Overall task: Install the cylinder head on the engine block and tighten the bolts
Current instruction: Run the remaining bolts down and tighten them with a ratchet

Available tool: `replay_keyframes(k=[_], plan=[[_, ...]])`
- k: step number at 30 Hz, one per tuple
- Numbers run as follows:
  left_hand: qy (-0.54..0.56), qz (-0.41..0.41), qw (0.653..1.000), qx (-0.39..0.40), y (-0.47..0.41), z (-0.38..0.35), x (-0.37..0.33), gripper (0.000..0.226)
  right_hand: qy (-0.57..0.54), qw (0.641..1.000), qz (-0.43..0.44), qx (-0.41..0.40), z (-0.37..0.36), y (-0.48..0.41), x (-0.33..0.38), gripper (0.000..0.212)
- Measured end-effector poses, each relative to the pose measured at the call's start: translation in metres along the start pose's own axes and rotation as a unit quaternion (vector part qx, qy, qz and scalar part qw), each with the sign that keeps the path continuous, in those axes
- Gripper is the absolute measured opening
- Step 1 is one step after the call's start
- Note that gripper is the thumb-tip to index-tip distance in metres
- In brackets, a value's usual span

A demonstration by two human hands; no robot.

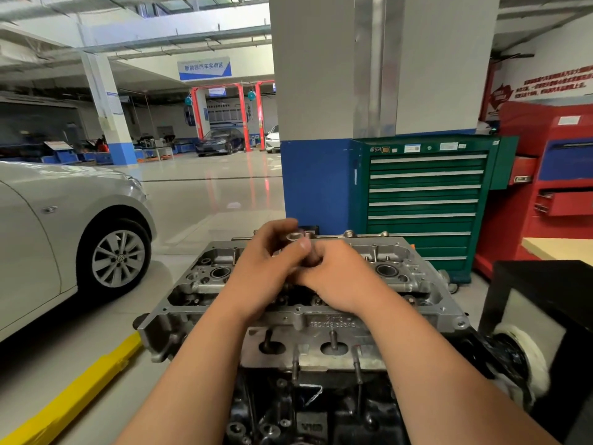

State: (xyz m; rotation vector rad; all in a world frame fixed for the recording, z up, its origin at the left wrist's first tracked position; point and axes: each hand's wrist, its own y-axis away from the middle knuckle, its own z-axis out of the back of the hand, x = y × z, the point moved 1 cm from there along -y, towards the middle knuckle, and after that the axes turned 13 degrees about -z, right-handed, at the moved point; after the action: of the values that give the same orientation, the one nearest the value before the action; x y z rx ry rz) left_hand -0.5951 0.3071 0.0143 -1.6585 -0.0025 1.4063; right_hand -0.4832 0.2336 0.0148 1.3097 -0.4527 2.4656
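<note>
The grey aluminium cylinder head point(321, 326) lies on top of the dark engine block point(308, 415), in the lower middle of the head view. Both my hands are together over the middle of the head. My left hand point(266, 261) has its fingers curled round a short metal tool or bolt head point(296, 236) that sticks up between thumb and fingers. My right hand point(340, 277) is curled against the left and grips the same piece lower down. What lies under the hands is hidden.
A silver car point(64, 232) stands at the left, with a yellow floor kerb point(80, 390) beside the engine. A green drawer cabinet point(423, 200) and a red tool cabinet point(545, 187) stand behind. A black stand point(542, 303) is at the right.
</note>
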Motion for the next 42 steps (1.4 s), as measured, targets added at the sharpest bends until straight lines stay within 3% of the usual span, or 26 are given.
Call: replay_keyframes(k=[2, 5, 9, 13, 15, 17, 22, 26, 30, 35, 38, 42], plan=[[-0.042, -0.010, 0.999, -0.017, 0.0005, -0.0009, -0.0012, 0.032, -0.002, 1.000, 0.003, 0.010, -0.0006, 0.0019, 0.0019, 0.017], [-0.050, -0.026, 0.998, -0.023, 0.0006, 0.0024, 0.0009, 0.010, 0.010, 0.999, 0.001, 0.042, 0.0044, 0.0039, 0.0020, 0.015], [0.010, -0.012, 1.000, 0.021, 0.0008, 0.0036, 0.0017, 0.034, 0.013, 0.999, 0.000, 0.029, 0.0040, 0.0003, 0.0006, 0.009], [-0.055, -0.019, 0.998, 0.011, -0.0018, -0.0001, 0.0017, 0.023, 0.022, 1.000, -0.001, -0.007, 0.0000, -0.0005, 0.0015, 0.015], [-0.067, -0.026, 0.997, 0.004, -0.0013, -0.0004, 0.0026, 0.025, 0.013, 1.000, -0.001, 0.004, 0.0014, 0.0004, 0.0008, 0.014], [-0.043, -0.030, 0.999, 0.002, -0.0006, 0.0018, 0.0019, 0.010, 0.001, 0.999, 0.011, 0.034, 0.0035, 0.0024, 0.0002, 0.014], [0.010, -0.003, 1.000, 0.018, -0.0005, 0.0042, 0.0055, 0.031, -0.042, 0.999, 0.001, 0.023, 0.0039, -0.0004, -0.0014, 0.014], [0.002, -0.008, 1.000, 0.022, -0.0022, -0.0005, 0.0039, 0.008, 0.008, 1.000, -0.011, -0.012, -0.0004, -0.0011, 0.0007, 0.007], [-0.033, -0.030, 0.999, -0.015, -0.0003, 0.0020, 0.0038, 0.007, 0.014, 1.000, -0.005, 0.026, 0.0029, 0.0027, 0.0008, 0.024], [0.002, -0.019, 1.000, 0.022, 0.0003, 0.0041, 0.0026, 0.032, 0.010, 1.000, -0.009, 0.013, 0.0037, 0.0000, -0.0008, 0.004], [-0.002, -0.008, 1.000, 0.016, -0.0013, 0.0013, 0.0033, 0.023, 0.034, 0.999, -0.012, 0.000, 0.0006, -0.0025, 0.0006, 0.013], [-0.064, -0.026, 0.997, -0.022, -0.0013, 0.0008, 0.0043, 0.028, -0.004, 1.000, 0.001, 0.023, 0.0020, -0.0005, -0.0007, 0.027]])
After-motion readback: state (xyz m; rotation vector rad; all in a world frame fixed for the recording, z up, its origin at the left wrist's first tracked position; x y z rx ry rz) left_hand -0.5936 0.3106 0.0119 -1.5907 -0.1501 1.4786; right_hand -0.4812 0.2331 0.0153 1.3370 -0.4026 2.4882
